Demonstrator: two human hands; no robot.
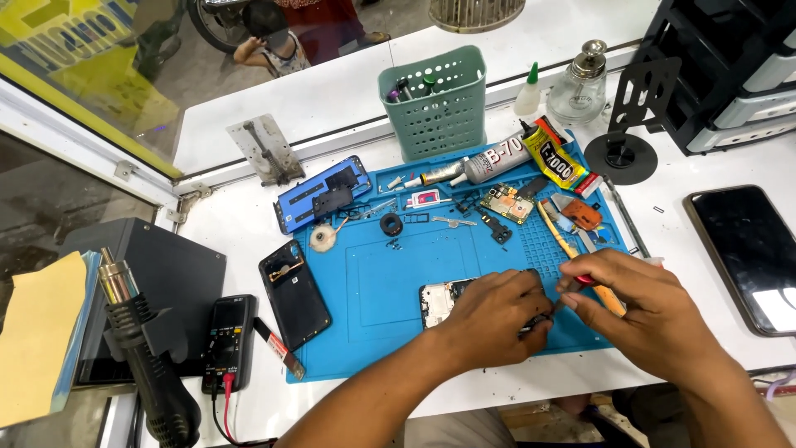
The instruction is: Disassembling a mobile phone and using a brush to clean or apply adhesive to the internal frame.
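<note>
I am pinning the opened black smartphone (437, 300) under my left hand (496, 318) while my right hand (643, 311) is gripping a red-handled screwdriver (574, 288); I judge steady tip placement comes next.

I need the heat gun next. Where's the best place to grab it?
Grip the heat gun by its long black handle, coming from the right, the mat side. The metal nozzle points up and away at top left, and the handle runs down toward the table's near edge.

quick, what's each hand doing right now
Left hand: closed on the opened phone, steadying it on the blue mat.
Right hand: closed on a red-handled tool.
</note>
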